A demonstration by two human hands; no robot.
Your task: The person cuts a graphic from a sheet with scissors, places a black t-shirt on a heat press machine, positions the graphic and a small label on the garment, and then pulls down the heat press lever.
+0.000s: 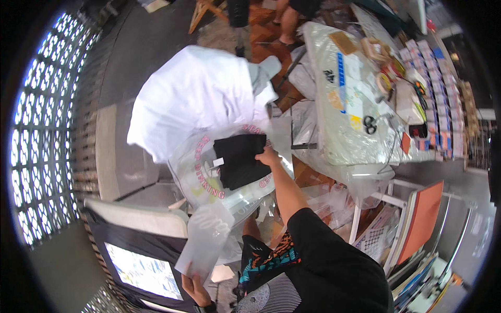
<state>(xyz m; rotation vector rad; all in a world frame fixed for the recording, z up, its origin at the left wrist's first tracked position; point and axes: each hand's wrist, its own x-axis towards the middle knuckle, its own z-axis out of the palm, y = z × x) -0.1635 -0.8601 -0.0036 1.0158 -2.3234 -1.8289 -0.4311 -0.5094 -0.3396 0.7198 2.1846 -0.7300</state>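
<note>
We are at the bagging step — our right hand (268,155) pinches the folded black garment (239,159) on the printed clear bags (209,180), below the white shirts (195,99). Our left hand (194,286) grips an empty clear bag (204,237) — opening it seems next.

A folded garment (239,159) lies on plastic bags (209,180), table (344,141) at right.

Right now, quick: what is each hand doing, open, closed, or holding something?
Left hand: closed on the lower edge of a frosted plastic bag.
Right hand: gripping the folded black garment lying on printed clear bags.
</note>
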